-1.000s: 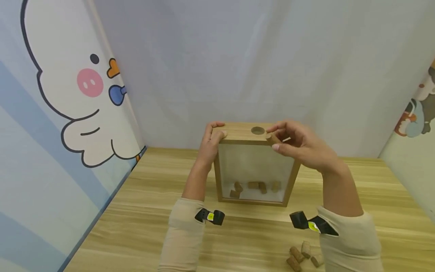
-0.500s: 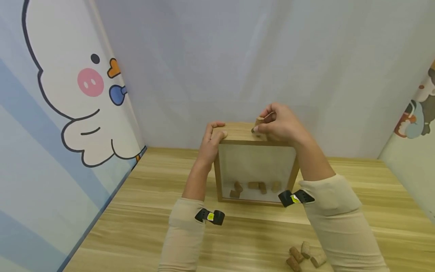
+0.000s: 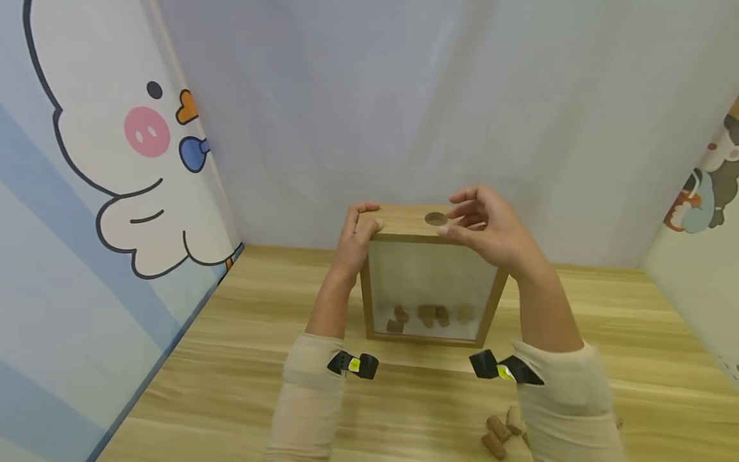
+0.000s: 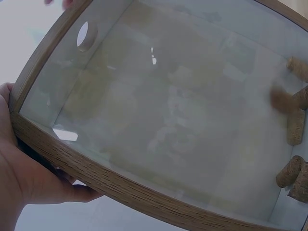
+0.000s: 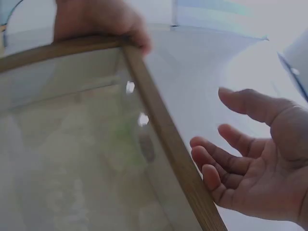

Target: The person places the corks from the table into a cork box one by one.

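Note:
A wooden-framed box (image 3: 398,226) with a clear front stands upright on the table, a round hole (image 3: 435,219) in its top. My left hand (image 3: 353,247) grips the box's upper left corner, thumb in front and fingers over the top. Just right of the hole is my right hand (image 3: 493,234), its fingers relaxed and parted around nothing. Several corks (image 3: 442,316) lie on the box floor behind the pane. In the left wrist view one cork (image 4: 283,100) is blurred beside the others. The right wrist view shows the right-hand fingers (image 5: 231,159) by the wooden edge.
Several loose corks (image 3: 496,428) lie on the wood-grain table (image 3: 231,385) near the front, partly hidden by the right sleeve (image 3: 568,404). A pale curtain (image 3: 346,115) hangs behind the box, with a printed cartoon panel (image 3: 81,192) at the left.
My right hand carried a cork to the hole, released it and drew back slightly right. One more cork now shows inside the box. The left hand kept its hold.

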`<control>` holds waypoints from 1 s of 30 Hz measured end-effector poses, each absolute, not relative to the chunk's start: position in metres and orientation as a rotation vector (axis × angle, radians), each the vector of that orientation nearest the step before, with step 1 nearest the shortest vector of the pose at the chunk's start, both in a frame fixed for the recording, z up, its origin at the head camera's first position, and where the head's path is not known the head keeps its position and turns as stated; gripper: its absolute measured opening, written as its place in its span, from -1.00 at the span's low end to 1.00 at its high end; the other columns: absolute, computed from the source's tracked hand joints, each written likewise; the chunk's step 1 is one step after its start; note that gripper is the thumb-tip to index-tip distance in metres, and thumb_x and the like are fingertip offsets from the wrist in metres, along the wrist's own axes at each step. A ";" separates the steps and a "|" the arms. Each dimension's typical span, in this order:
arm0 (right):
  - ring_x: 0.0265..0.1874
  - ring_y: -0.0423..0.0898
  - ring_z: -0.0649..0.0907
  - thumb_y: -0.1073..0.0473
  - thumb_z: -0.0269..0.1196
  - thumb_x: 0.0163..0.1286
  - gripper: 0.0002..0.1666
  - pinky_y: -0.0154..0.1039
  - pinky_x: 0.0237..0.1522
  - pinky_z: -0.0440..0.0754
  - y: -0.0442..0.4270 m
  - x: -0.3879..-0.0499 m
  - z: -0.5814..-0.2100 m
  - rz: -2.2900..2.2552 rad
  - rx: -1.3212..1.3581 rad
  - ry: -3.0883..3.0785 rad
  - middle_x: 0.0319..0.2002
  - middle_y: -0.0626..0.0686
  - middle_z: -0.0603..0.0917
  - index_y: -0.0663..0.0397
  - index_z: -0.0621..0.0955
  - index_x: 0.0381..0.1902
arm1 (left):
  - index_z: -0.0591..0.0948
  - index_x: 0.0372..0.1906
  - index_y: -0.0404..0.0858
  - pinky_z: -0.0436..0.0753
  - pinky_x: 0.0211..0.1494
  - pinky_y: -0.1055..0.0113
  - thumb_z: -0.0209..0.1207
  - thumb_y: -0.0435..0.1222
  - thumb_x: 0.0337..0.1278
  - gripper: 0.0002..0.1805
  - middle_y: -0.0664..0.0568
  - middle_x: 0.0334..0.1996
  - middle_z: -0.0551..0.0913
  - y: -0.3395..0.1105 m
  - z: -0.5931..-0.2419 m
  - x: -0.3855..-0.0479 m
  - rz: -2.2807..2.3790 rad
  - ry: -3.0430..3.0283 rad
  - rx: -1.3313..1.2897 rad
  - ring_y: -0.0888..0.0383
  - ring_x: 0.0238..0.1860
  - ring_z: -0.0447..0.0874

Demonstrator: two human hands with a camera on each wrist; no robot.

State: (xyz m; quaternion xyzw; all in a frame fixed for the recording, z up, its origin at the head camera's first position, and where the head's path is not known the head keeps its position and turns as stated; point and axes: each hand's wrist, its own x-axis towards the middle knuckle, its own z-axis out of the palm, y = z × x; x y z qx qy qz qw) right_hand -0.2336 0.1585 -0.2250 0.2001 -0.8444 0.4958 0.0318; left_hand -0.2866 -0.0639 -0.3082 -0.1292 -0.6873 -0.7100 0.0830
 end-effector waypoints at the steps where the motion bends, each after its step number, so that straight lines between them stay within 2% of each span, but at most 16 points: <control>1: -0.11 0.05 0.51 0.19 0.28 0.25 -0.41 -0.15 -0.11 0.47 0.163 -0.226 -0.230 1.541 0.670 -2.554 -0.03 0.23 0.51 0.31 0.33 0.15 | 0.36 0.10 -0.13 0.27 0.03 0.10 -0.02 -0.21 0.14 -0.61 -0.09 0.15 0.26 -0.064 -0.308 -0.287 -2.114 -2.056 -0.388 0.00 -0.02 0.29; 4: -0.17 0.00 0.53 0.32 0.24 0.26 -0.47 -0.26 -0.20 0.51 0.179 -0.206 -0.247 1.564 0.794 -2.456 -0.07 0.25 0.52 0.33 0.35 0.15 | 0.36 0.11 -0.14 0.24 0.07 0.07 -0.02 -0.22 0.16 -0.62 -0.08 0.18 0.25 -0.065 -0.306 -0.286 -2.113 -2.069 -0.397 -0.01 0.03 0.26; 7: -0.19 -0.05 0.55 0.38 0.23 0.24 -0.50 -0.29 -0.22 0.53 0.194 -0.194 -0.267 1.538 0.871 -2.470 -0.10 0.23 0.54 0.31 0.39 0.14 | 0.37 0.12 -0.15 0.21 0.12 0.03 -0.02 -0.23 0.17 -0.62 -0.08 0.19 0.25 -0.066 -0.305 -0.287 -2.115 -2.078 -0.400 0.00 0.06 0.24; 11: -0.20 -0.06 0.57 0.30 0.26 0.24 -0.48 -0.22 -0.24 0.54 0.209 -0.186 -0.289 1.492 0.949 -2.613 -0.10 0.13 0.55 0.21 0.42 0.16 | 0.37 0.12 -0.15 0.18 0.15 0.00 -0.02 -0.23 0.18 -0.62 -0.07 0.20 0.25 -0.066 -0.304 -0.287 -2.117 -2.083 -0.401 0.00 0.09 0.23; 16: -0.12 -0.03 0.54 0.25 0.24 0.27 -0.48 -0.15 -0.24 0.55 0.223 -0.180 -0.310 1.530 1.063 -2.750 -0.01 0.12 0.51 0.12 0.42 0.19 | 0.35 0.11 -0.16 0.12 0.19 0.00 -0.04 -0.22 0.18 -0.62 -0.04 0.22 0.22 -0.067 -0.304 -0.286 -2.115 -2.080 -0.420 0.02 0.17 0.16; 23: -0.06 -0.08 0.52 0.11 0.26 0.26 -0.51 -0.16 -0.13 0.49 0.240 -0.169 -0.334 1.461 1.138 -2.953 -0.01 0.00 0.54 -0.02 0.47 0.15 | 0.35 0.10 -0.15 0.18 0.14 0.05 -0.04 -0.21 0.17 -0.62 -0.05 0.21 0.22 -0.068 -0.304 -0.285 -2.117 -2.075 -0.423 0.01 0.10 0.21; 25: -0.06 -0.04 0.52 0.10 0.27 0.25 -0.51 -0.14 -0.13 0.49 0.245 -0.167 -0.342 1.458 1.152 -2.982 0.00 0.02 0.54 0.01 0.48 0.14 | 0.35 0.10 -0.15 0.18 0.14 0.05 -0.04 -0.21 0.18 -0.63 -0.05 0.21 0.23 -0.068 -0.304 -0.285 -2.117 -2.076 -0.417 0.01 0.09 0.21; 30: -0.08 0.16 0.48 0.18 0.29 0.21 -0.53 0.10 -0.16 0.44 0.260 -0.162 -0.364 1.586 1.100 -3.033 -0.02 0.15 0.52 0.12 0.50 0.09 | 0.35 0.11 -0.14 0.16 0.15 0.04 -0.03 -0.20 0.16 -0.61 -0.05 0.20 0.23 -0.069 -0.303 -0.283 -2.121 -2.070 -0.402 0.01 0.11 0.21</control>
